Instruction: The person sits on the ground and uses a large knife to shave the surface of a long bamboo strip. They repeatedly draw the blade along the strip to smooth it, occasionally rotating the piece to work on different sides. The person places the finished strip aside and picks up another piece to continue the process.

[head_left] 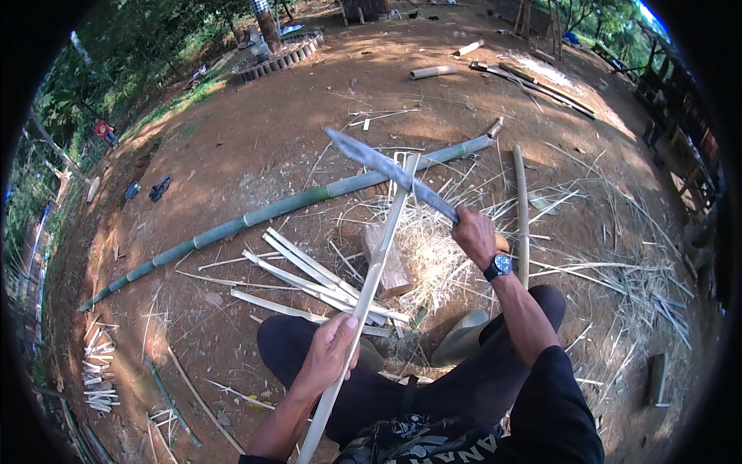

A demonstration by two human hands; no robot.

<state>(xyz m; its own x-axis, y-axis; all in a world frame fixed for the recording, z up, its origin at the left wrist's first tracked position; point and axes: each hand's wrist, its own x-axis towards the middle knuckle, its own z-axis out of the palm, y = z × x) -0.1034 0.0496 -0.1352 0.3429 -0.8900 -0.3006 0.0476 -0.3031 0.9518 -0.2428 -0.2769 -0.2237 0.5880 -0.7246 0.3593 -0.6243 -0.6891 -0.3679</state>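
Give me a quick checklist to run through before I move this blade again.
1. Left hand gripping the bamboo strip: ok, fingers closed around it.
2. Right hand closed on the handle of the knife: ok.
3. Left hand away from the blade: ok, it holds the strip well below where the blade crosses, near the upper end.
4. Blade biting into the strip: cannot tell, the two overlap in this view.
5. Strip resting on the wood block: cannot tell, it passes in front of it.
6. Ground around the block free of scraps: not ok, shavings lie beside it.
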